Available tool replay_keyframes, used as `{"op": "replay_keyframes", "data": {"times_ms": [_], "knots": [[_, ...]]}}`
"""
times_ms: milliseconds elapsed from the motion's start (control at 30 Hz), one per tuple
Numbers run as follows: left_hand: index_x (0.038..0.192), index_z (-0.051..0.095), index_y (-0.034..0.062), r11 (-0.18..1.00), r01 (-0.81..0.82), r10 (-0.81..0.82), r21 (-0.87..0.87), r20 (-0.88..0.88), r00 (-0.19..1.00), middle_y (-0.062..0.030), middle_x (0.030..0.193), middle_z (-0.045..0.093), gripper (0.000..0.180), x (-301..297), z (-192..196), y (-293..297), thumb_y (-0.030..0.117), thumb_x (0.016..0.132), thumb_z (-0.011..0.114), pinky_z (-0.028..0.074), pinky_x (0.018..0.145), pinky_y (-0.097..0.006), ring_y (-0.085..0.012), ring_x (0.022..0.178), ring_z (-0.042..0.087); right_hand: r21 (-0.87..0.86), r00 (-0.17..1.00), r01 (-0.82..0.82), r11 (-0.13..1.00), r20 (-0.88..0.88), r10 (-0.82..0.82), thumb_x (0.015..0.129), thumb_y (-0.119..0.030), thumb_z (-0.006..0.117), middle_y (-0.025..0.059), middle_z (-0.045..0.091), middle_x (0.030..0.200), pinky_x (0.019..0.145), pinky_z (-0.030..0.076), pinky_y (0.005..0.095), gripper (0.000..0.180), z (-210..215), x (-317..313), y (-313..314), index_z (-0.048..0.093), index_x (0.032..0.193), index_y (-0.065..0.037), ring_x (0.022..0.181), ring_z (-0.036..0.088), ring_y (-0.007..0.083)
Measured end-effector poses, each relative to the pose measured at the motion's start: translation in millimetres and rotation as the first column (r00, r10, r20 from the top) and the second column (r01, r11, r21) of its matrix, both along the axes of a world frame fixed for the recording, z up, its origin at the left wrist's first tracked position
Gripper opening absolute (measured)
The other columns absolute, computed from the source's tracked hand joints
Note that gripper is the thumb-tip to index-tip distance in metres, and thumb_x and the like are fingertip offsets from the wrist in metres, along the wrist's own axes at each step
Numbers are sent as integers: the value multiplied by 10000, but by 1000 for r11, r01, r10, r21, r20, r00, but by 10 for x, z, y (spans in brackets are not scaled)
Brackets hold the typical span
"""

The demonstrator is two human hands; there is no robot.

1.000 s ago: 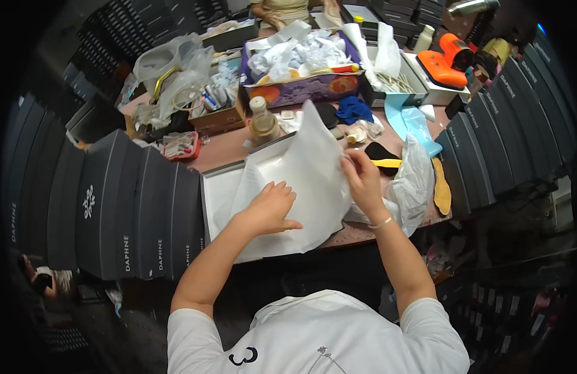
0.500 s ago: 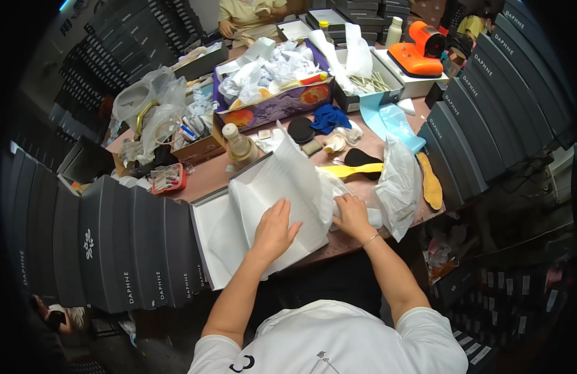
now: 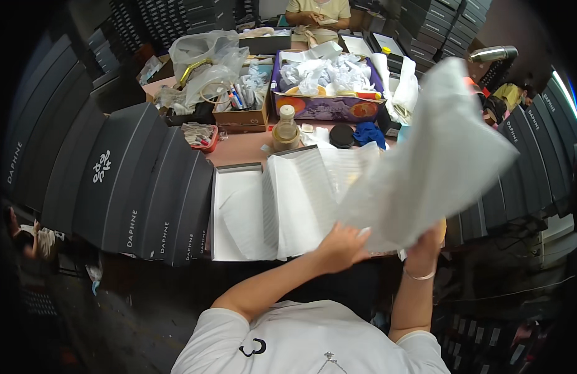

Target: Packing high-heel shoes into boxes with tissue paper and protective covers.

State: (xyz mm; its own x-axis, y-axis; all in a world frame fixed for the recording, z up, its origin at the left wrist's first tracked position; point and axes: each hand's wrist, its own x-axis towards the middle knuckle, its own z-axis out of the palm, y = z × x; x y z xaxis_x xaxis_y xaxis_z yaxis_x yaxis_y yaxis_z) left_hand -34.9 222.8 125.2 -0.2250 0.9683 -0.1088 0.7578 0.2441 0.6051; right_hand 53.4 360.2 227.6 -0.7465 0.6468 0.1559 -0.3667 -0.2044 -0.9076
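Observation:
A white, translucent plastic bag point(image 3: 425, 162) stands up in the air before me at the right, blurred by motion. My left hand point(image 3: 343, 248) pinches its lower left edge. The bag's bottom edge is gripped by my right hand point(image 3: 424, 246), whose fingertips are partly behind it. Left of my hands lies an open shoe box point(image 3: 237, 170) with a white inside. White wrapping paper point(image 3: 301, 206) spreads out of the box toward the bag. The bag hides much of the table's right side.
Dark shoe boxes point(image 3: 123, 181) stand in a row at the left, and more boxes point(image 3: 538, 143) stack at the right. Behind are a glass bottle point(image 3: 286, 131), a blue cloth point(image 3: 368, 133) and a purple carton point(image 3: 326, 110) of crumpled paper. A co-worker point(image 3: 318, 15) sits across the table.
The plastic bag has risen from the table's right side into both hands. My left hand has left the wrapping paper and moved right. The view has turned to the right.

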Motion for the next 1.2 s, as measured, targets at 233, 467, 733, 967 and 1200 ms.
{"op": "replay_keyframes", "data": {"times_ms": [233,467,733,967,1200], "knots": [[1291,532,18,769,-531,363,-355,927,-94,-156,1208,593,451,429,-680,-1652,272,929,620,506,926,-340,-253,1087,616,514,652,-726,456,726,219,755,-272,700,265,599,1096,894,475,411,628,-1709,-933,-416,492,1247,58,990,600,387],[1332,433,75,44,-926,144,-375,920,-365,-100,1298,525,464,183,-466,-1529,259,945,608,457,943,-394,-229,1104,560,743,791,-590,315,610,42,770,-345,695,272,602,1045,861,481,478,541,-1795,-917,-610,537,1128,28,967,592,449],[1289,484,0,-102,-994,130,39,991,26,-105,1273,544,399,-202,-447,-1769,6,897,560,382,1050,-370,-215,1183,517,48,745,-584,811,429,511,813,-337,669,267,623,942,785,497,357,514,-1551,-941,-530,559,1114,65,843,632,304],[1161,507,-15,560,-717,-27,416,873,486,-140,1204,569,283,-289,192,-1362,25,891,583,487,870,-313,-172,997,603,633,667,-743,216,728,161,779,-244,647,285,606,1074,865,468,476,535,-2094,-1099,-696,513,1215,37,972,593,449],[1294,516,-52,632,-681,650,371,225,726,-258,1315,518,407,-743,-128,-1304,76,910,561,362,1066,-368,-325,1254,498,409,943,-267,873,297,149,857,-90,594,200,531,1247,974,431,387,473,-1668,-943,-549,477,1307,-5,1134,533,368]]}}
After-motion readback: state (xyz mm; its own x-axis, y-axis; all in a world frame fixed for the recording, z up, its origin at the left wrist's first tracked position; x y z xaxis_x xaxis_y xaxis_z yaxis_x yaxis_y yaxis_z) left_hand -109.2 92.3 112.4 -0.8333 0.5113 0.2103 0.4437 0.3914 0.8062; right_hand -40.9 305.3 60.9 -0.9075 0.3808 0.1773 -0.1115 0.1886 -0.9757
